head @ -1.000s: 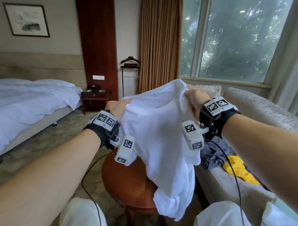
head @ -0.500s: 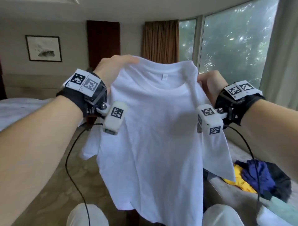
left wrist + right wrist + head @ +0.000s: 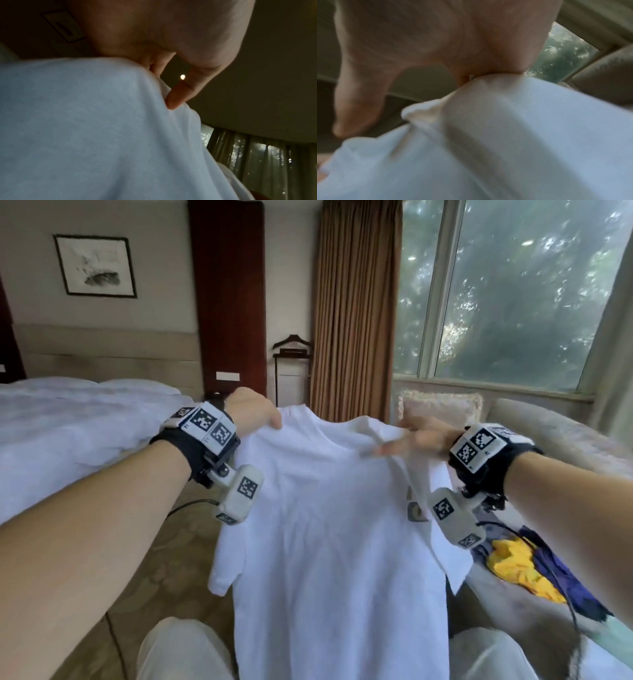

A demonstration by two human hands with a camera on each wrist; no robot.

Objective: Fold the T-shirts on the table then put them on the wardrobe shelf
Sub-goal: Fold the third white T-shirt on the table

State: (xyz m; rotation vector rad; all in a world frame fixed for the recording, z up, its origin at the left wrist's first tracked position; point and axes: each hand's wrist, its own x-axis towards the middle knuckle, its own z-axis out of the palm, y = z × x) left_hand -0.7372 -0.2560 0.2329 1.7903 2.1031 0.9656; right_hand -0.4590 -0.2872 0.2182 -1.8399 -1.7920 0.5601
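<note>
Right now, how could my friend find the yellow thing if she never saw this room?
Start at the big window and drop down to the pale sofa under it. On the seat, by the person's right hand, lies a heap of clothes; the yellow cloth is the only bright piece, bunched against dark blue fabric.

T-shirt (image 3: 329,525) plain white, bluish-white in wrist views. Wrist bands (image 3: 191,446) black, carrying white blocks with black-and-white square marker patterns. Curtain (image 3: 356,302) golden brown, vertical pleats. Wall panel (image 3: 227,289) dark reddish wood. Bedding (image 3: 68,419) white. Clothes pile (image 3: 524,570) on sofa: bright yellow against deep blue-purple. Trousers (image 3: 181,648) off-white. Framed picture (image 3: 96,266): black frame, grey ink wash.
</note>
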